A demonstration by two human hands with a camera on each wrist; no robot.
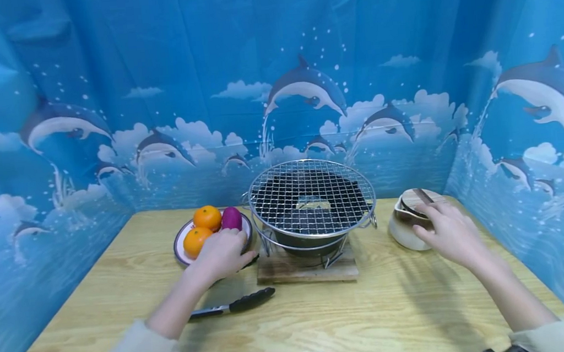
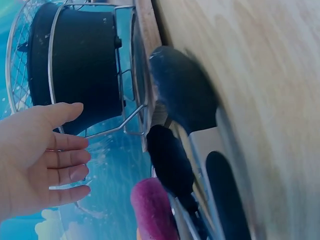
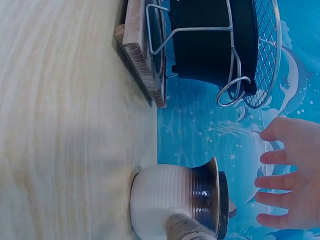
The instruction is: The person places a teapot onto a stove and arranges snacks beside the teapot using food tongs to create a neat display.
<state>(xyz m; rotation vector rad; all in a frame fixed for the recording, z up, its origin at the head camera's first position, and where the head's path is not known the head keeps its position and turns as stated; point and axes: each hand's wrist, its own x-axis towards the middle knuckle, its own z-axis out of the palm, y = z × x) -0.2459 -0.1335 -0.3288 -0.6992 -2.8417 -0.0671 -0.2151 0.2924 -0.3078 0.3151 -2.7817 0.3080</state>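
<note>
My left hand [image 1: 220, 252] hovers over the near right side of a blue-rimmed plate [image 1: 177, 245], fingers loosely extended and holding nothing. Two oranges [image 1: 197, 242] and a purple oblong sweet potato [image 1: 232, 218] lie on that plate. Tongs with a black tip [image 1: 253, 300] rest on the table below this hand; a second black tip [image 2: 170, 160] shows in the left wrist view. On the right, my other hand [image 1: 450, 234] is spread above a cream and brown pot [image 1: 408, 236] with a wooden lid [image 1: 435, 197]. A gap separates hand and lid in the right wrist view.
Between the hands stands a round black grill stove [image 3: 210, 45] with a wire mesh [image 1: 314, 206] on top, its wire frame set on a wooden board [image 1: 309, 273]. The pot's side handle [image 3: 182, 227] points toward me. A blue dolphin curtain [image 1: 232, 47] encloses the table's back and sides.
</note>
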